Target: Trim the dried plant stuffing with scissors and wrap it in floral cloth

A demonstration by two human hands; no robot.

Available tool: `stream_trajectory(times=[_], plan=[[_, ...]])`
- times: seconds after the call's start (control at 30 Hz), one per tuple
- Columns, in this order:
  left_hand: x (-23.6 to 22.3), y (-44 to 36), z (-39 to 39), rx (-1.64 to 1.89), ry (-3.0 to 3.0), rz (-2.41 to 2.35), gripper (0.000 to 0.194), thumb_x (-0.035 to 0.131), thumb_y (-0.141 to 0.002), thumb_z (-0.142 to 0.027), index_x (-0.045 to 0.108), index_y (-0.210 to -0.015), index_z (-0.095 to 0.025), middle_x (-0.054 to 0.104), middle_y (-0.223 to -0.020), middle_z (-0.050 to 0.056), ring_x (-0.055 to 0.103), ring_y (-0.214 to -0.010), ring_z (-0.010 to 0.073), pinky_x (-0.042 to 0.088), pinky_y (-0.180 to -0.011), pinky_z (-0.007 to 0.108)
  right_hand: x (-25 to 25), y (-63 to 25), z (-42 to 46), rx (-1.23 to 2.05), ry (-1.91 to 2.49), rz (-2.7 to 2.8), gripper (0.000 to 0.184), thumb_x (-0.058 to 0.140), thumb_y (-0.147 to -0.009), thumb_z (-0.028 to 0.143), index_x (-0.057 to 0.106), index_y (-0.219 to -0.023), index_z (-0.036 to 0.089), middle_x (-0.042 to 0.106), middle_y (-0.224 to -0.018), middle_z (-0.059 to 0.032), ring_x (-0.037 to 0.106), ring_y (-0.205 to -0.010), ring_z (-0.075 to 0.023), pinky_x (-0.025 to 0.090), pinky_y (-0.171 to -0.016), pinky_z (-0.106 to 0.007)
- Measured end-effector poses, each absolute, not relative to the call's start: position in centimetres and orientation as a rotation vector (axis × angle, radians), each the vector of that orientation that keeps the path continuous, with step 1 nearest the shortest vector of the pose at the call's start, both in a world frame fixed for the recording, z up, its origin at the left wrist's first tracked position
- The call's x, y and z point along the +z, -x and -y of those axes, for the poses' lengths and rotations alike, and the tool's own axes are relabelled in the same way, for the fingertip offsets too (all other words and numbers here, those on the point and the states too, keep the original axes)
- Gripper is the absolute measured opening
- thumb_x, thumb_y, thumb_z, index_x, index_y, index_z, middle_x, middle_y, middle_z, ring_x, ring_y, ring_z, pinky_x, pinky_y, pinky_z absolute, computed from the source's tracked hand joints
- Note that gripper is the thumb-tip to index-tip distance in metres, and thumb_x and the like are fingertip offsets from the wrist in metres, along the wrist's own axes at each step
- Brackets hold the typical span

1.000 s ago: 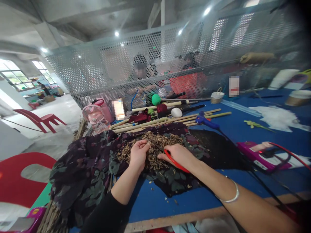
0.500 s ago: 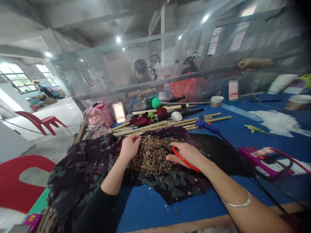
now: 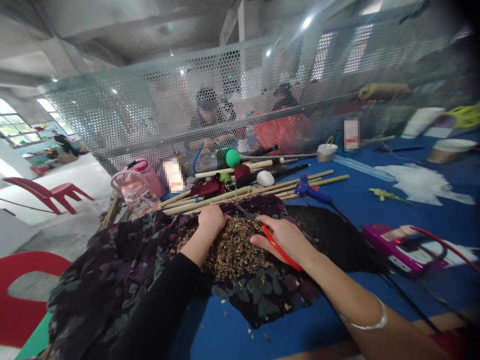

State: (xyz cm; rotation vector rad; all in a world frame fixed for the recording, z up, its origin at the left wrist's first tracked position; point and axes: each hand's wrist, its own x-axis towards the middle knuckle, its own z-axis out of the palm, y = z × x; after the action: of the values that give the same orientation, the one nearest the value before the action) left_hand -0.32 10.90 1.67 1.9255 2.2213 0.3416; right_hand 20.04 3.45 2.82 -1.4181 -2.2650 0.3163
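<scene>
My right hand grips red-handled scissors, their dark blades pointing left over the heap. A mound of dry brown plant scraps lies on a dark patterned cloth. At the mound's far left edge is my left hand, with its fingers curled down and closed. Most of those fingers are turned away, so what they hold, if anything, is hidden.
Long sticks, a green ball and a white ball lie behind the cloth. A pink bottle stands left. Right are a blue glue gun and a purple power strip. People sit beyond a perforated screen.
My left hand has moved right and turned over the heap, its fingers now pointing down and away. My right hand still holds the scissors. The whole view has shifted slightly.
</scene>
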Motion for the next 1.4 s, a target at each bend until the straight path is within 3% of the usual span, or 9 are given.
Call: stream_trajectory(times=[0.1,0.2,0.47,0.67,0.83,1.03,1.27,1.4], plan=[[1.3,0.4,-11.0,0.401,-2.042,-2.089,0.023,0.068,-0.063,-0.025,0.067,-0.081,-0.011,0.067,-0.088,0.024,0.064,-0.088,0.0324,0.046,-0.080,0.040,2.7,-19.9,-3.5,0.313,1.428,2.252,0.048,0.047,-0.079,0.060,0.058,-0.106,0.021,0.065,-0.066,-0.0031,0.063,-0.065,-0.0198,0.037,-0.055,-0.025],[1.4,0.7,-11.2,0.462,-2.140,-1.950,0.015,0.061,-0.066,-0.015,0.069,-0.078,-0.014,0.069,-0.086,0.017,0.064,-0.086,0.0278,0.045,-0.081,0.035,2.6,-20.0,-3.6,0.308,1.440,2.238,0.048,0.047,-0.079,0.059,0.058,-0.106,0.022,0.065,-0.064,-0.0023,0.064,-0.066,-0.0204,0.037,-0.056,-0.025],[3.5,1.3,-6.7,0.855,-2.169,-1.633,0.017,0.058,-0.074,-0.024,0.071,-0.083,-0.019,0.070,-0.084,0.008,0.063,-0.082,0.0233,0.046,-0.080,0.033,2.4,-20.1,-3.9,0.273,1.490,2.240,0.049,0.045,-0.079,0.061,0.059,-0.106,0.022,0.068,-0.072,-0.0043,0.065,-0.069,-0.0210,0.038,-0.055,-0.025],[2.7,1.6,-2.7,0.913,-2.064,-1.634,0.031,0.054,-0.078,-0.024,0.066,-0.105,-0.017,0.066,-0.108,0.011,0.059,-0.103,0.0259,0.042,-0.094,0.036,1.8,-19.8,-3.9,0.270,1.477,2.251,0.049,0.045,-0.080,0.059,0.058,-0.109,0.022,0.070,-0.077,-0.0059,0.066,-0.076,-0.0226,0.041,-0.060,-0.026],[1.3,2.3,-2.8,1.013,-1.928,-1.627,0.027,0.051,-0.081,-0.024,0.069,-0.100,-0.020,0.068,-0.104,0.009,0.061,-0.101,0.0245,0.043,-0.093,0.036,1.6,-19.4,-3.8,0.285,1.460,2.279,0.049,0.045,-0.080,0.059,0.059,-0.109,0.022,0.071,-0.089,-0.0080,0.066,-0.085,-0.0245,0.044,-0.067,-0.028],[1.1,3.0,-3.0,1.268,-1.858,-1.724,0.026,0.053,-0.081,-0.026,0.068,-0.101,-0.022,0.069,-0.104,0.006,0.062,-0.098,0.0221,0.044,-0.091,0.034,2.1,-18.7,-3.2,0.318,1.480,2.315,0.049,0.046,-0.079,0.060,0.059,-0.108,0.023,0.071,-0.081,-0.0065,0.067,-0.080,-0.0233,0.044,-0.062,-0.026],[2.5,2.6,-1.7,1.269,-2.001,-1.649,0.026,0.050,-0.082,-0.024,0.067,-0.101,-0.026,0.067,-0.106,0.005,0.060,-0.100,0.0214,0.041,-0.093,0.031,1.5,-19.1,-3.6,0.329,1.452,2.274,0.048,0.047,-0.079,0.059,0.059,-0.107,0.022,0.070,-0.081,-0.0059,0.066,-0.080,-0.0232,0.044,-0.064,-0.026],[1.0,1.3,-0.9,0.996,-2.182,-1.657,0.030,0.042,-0.084,-0.019,0.064,-0.104,-0.023,0.066,-0.102,0.008,0.058,-0.097,0.0209,0.042,-0.091,0.032,1.1,-19.3,-3.9,0.300,1.432,2.269,0.049,0.046,-0.080,0.058,0.058,-0.110,0.021,0.071,-0.086,-0.0077,0.066,-0.083,-0.0237,0.045,-0.068,-0.027]])
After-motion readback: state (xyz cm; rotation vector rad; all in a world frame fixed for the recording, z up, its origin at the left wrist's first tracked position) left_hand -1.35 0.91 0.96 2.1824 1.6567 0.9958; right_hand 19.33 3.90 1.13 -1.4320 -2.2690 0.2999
